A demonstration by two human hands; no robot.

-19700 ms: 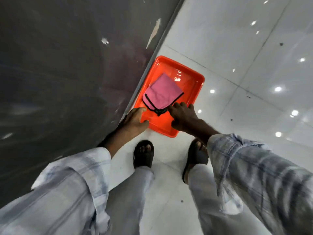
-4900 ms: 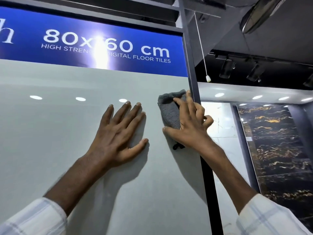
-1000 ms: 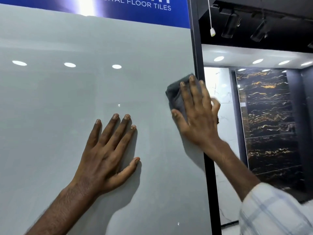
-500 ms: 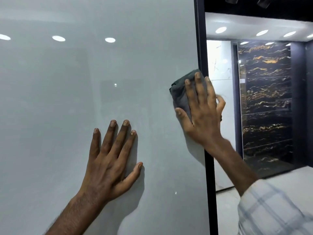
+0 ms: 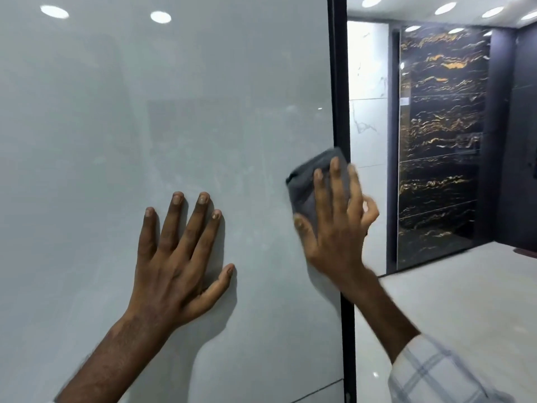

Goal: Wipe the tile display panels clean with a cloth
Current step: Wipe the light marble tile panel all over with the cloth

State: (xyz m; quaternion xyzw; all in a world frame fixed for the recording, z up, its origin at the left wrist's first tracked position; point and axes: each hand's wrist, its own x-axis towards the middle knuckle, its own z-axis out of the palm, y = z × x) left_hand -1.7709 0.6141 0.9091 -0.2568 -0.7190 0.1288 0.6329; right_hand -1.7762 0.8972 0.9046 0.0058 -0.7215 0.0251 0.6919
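R hand flat on grey cloth, L hand flat on tile panel; cloth may snag black frame beside R fingertips.

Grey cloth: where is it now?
Head view, right of centre: the grey cloth is pressed under the right hand against the pale tile panel, beside its black edge frame.

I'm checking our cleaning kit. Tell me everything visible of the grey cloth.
The grey cloth looks dark, soft and fuzzy, like microfibre, bunched into a thick pad. It lies against the pale glossy tile panel, at its right edge, up against the black frame. The right hand presses it there with straight fingers, covering its lower right part. Dampness cannot be told.
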